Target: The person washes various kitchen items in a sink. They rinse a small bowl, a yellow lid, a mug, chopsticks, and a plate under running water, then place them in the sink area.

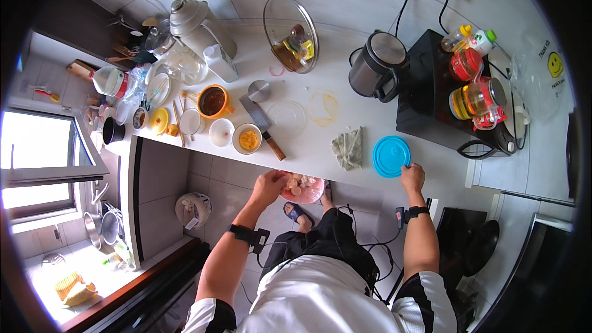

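My left hand [269, 188] grips the left rim of a pink bowl [314, 193], held just off the counter's front edge above the floor. Several pale, rounded pieces [296, 185] lie in it; I cannot tell what they are. With the fingers of my right hand [412, 177] I pinch the edge of a round blue plastic lid [391, 156] at the counter's front right. To the lid's left lies a crumpled grey-green cloth [348, 149]. A cleaver with a wooden handle [274, 146] rests further left, beside a white bowl of yellow food [248, 139].
An orange mug of dark sauce [213, 101] and several cups stand on the left counter [296, 143]. Behind are a vacuum flask [199, 23], a glass lid [291, 32] and an electric kettle [377, 64]. A black oven [421, 97] bears bottles. A bucket [192, 206] sits on the floor.
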{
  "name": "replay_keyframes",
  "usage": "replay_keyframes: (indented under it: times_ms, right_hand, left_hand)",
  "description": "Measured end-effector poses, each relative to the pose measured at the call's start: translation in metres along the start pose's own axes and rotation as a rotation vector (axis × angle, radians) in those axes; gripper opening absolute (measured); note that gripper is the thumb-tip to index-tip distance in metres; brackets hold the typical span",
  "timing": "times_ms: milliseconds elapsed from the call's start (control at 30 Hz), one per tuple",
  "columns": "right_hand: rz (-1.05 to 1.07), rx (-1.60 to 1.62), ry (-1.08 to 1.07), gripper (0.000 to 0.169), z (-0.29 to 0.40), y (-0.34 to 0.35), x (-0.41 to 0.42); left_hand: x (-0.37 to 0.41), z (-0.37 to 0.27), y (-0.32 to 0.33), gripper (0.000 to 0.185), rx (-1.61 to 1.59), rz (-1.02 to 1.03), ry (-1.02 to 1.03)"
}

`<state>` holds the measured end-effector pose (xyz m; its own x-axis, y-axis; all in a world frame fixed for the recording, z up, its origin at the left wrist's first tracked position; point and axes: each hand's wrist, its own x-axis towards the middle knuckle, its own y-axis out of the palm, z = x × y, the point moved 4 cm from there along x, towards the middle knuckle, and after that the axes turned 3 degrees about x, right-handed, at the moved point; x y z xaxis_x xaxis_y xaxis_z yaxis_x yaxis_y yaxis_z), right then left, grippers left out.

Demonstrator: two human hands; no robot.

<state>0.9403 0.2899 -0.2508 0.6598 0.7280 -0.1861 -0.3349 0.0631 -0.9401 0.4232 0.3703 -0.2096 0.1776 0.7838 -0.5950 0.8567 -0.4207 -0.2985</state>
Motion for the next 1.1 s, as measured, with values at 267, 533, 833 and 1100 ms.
replay_keyframes:
  times_ms: [267,533,833,1100]
  right_hand:
    - [-0.183,0.074,0.137,0.011,-0.028,0.015,0.005]
    - [0.119,0.45,-0.005,0.025,0.071,-0.034,-0.013]
    - [-0.948,0.502,-0.034,0.055,0.021,-0.241,0.024]
    - [-0.699,0.527,-0.143,0.044,0.026,-0.279,0.103]
  left_hand:
    - [0.014,-0.014,0.017,0.028,0.064,0.042,0.002]
    - [0.016,-0.022,0.009,0.023,-0.01,0.032,-0.044]
    - [0.018,-0.037,0.014,0.022,-0.107,0.079,-0.036]
    - [0.028,-0.064,0.032,0.025,-0.02,0.073,0.092]
